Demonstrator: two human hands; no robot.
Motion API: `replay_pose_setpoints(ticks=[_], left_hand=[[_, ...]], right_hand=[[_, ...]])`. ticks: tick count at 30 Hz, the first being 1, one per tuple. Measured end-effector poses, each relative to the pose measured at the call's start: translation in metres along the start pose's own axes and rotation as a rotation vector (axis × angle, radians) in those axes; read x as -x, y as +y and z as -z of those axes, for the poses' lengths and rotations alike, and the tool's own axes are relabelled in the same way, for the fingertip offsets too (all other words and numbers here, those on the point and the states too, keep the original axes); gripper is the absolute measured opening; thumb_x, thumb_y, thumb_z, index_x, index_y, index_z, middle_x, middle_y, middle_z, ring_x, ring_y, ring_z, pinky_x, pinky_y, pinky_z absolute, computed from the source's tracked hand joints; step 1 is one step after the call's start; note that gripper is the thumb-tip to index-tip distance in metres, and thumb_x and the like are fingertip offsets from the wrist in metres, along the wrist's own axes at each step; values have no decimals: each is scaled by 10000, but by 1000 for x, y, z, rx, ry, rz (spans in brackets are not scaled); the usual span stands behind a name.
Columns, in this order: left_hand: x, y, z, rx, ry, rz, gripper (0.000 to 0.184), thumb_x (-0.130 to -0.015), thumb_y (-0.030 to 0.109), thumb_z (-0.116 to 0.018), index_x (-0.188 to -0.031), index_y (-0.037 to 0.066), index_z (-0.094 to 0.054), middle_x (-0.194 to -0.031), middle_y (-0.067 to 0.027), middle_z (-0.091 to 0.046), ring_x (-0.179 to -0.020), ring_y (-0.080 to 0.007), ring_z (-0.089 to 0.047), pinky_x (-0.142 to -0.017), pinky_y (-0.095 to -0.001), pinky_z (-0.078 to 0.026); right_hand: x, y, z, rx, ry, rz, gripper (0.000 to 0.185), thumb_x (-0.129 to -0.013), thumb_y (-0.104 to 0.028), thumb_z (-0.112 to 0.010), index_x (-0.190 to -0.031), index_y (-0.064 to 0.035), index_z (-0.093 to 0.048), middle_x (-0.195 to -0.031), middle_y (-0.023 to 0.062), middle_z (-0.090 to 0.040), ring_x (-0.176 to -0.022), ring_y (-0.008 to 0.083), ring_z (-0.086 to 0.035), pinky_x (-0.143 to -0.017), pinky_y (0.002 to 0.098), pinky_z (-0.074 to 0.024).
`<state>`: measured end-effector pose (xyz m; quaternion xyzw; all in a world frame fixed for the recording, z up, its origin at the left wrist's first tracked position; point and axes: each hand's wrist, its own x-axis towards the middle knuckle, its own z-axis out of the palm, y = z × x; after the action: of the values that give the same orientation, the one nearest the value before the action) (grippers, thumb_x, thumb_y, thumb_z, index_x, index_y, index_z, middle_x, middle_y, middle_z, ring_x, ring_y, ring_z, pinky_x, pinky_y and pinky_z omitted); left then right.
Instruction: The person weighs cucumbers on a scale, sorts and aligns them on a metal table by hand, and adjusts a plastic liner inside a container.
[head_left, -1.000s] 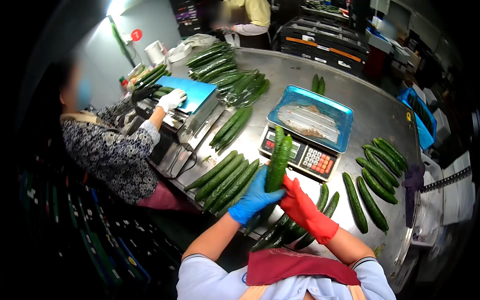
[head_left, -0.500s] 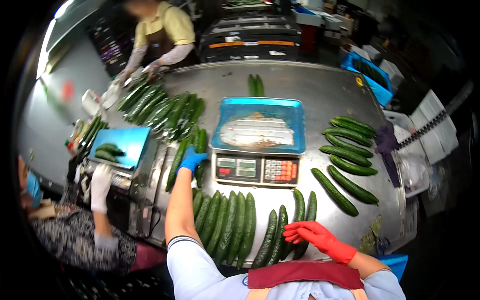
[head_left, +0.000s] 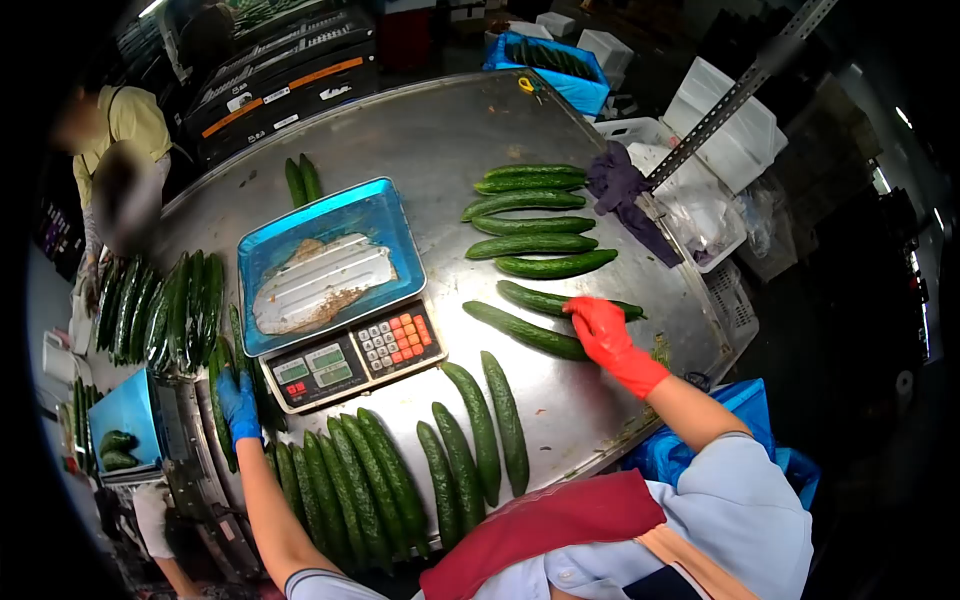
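My left hand point(head_left: 238, 405), in a blue glove, lies against the cucumbers left of the scale, its fingers stretched out. One cucumber point(head_left: 219, 425) runs along its left side. My right hand point(head_left: 603, 332), in a red glove, has its fingers curled over a cucumber point(head_left: 535, 298) on the right of the table. Just below lies another cucumber point(head_left: 515, 328), its right end by the red glove. The scale point(head_left: 372, 350) stands between my hands, with a blue pan point(head_left: 408, 240) that bears a white, brown-stained sheet point(head_left: 325, 280).
Several cucumbers point(head_left: 365, 480) line the table's point(head_left: 440, 130) near edge; more point(head_left: 530, 245) lie at the right. Wrapped cucumbers point(head_left: 165, 310) sit at the far left near a person in yellow point(head_left: 135, 125). A purple cloth point(head_left: 622, 195) hangs over the right edge by a metal post point(head_left: 725, 105).
My view has swung to the right. My right hand has moved from above the near row to a cucumber at the right. My left hand stays by the cucumbers beside the scale.
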<state>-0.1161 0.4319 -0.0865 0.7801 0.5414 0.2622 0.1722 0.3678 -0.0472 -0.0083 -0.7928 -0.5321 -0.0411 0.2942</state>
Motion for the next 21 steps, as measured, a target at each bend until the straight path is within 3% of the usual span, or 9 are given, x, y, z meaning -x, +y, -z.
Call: replay_pose_setpoints(ticks=[2, 5, 9, 10, 12, 15, 16, 19, 21], left_hand=[[12, 14, 13, 115, 77, -72, 447, -902, 173, -537, -1281, -47, -445, -1267, -207, -496, -1171, -293, -471, -1019, -356, -336], [32, 66, 34, 299, 132, -179, 386, -906, 130, -542, -1251, -34, -485, -1234, -136, -536, -1099, -195, -506, -967, -311, -380], [94, 199, 13, 683, -241, -154, 343, -891, 125, -572, -1209, 3, -536, -1159, -87, -579, -1048, -179, -543, -942, -309, -405], [127, 266, 9, 821, -315, 53, 339, -891, 132, -571, -1210, 22, -543, -1155, -76, -581, -1054, -173, -540, -933, -295, -410], [169, 305, -25, 866, -674, 123, 334, -913, 171, -548, -1223, 48, -536, -1157, -81, -584, -1057, -169, -541, -910, -281, -423], [230, 348, -79, 948, -977, 106, 421, -923, 204, -530, -1277, -9, -448, -1160, -118, -593, -1031, -169, -572, -919, -275, -430], [236, 370, -83, 928, -1083, 132, 418, -928, 180, -518, -1282, -26, -437, -1150, -116, -597, -1032, -159, -566, -936, -275, -425], [256, 386, -111, 1021, -1244, 371, 518, -920, 180, -528, -1353, -33, -340, -1129, -103, -600, -960, -157, -565, -869, -276, -461], [265, 390, -120, 1068, -1183, 503, 564, -925, 222, -529, -1380, -16, -296, -1182, -109, -564, -939, -158, -564, -850, -296, -470]], right_hand=[[-13, 13, 12, 252, -37, 64, 326, -780, -128, -593, -1096, -46, -589, -1038, 146, -615, -922, 322, -589, -785, 394, -477], [-15, 48, 8, 154, -447, -104, 437, -763, -214, -637, -1166, -67, -552, -996, 142, -597, -905, 331, -565, -790, 416, -453], [-27, 56, -9, -7, -466, -40, 486, -769, -251, -642, -1204, -64, -533, -968, 159, -593, -886, 343, -563, -777, 414, -452], [-29, 51, -15, -46, -460, -11, 491, -777, -262, -639, -1211, -61, -529, -965, 162, -593, -884, 344, -563, -776, 412, -453], [-30, 36, -20, -231, -423, 27, 518, -815, -324, -617, -1237, -42, -512, -943, 174, -594, -901, 346, -564, -787, 402, -454], [-31, -10, 3, -14, -634, -130, 783, -779, -439, -641, -1385, -61, -319, -1228, 222, -485, -1014, 362, -533, -823, 410, -451], [-13, -11, -7, 172, -516, 9, 965, -719, -489, -677, -1439, -85, -177, -1288, 230, -422, -1068, 361, -502, -823, 442, -443], [-9, -10, -12, 187, -572, -47, 1012, -663, -432, -706, -1447, -95, -161, -1186, 195, -476, -1051, 340, -497, -815, 438, -440], [-10, -9, -10, 130, -606, -112, 990, -664, -404, -700, -1444, -97, -173, -1174, 191, -483, -1019, 340, -512, -799, 434, -450]])
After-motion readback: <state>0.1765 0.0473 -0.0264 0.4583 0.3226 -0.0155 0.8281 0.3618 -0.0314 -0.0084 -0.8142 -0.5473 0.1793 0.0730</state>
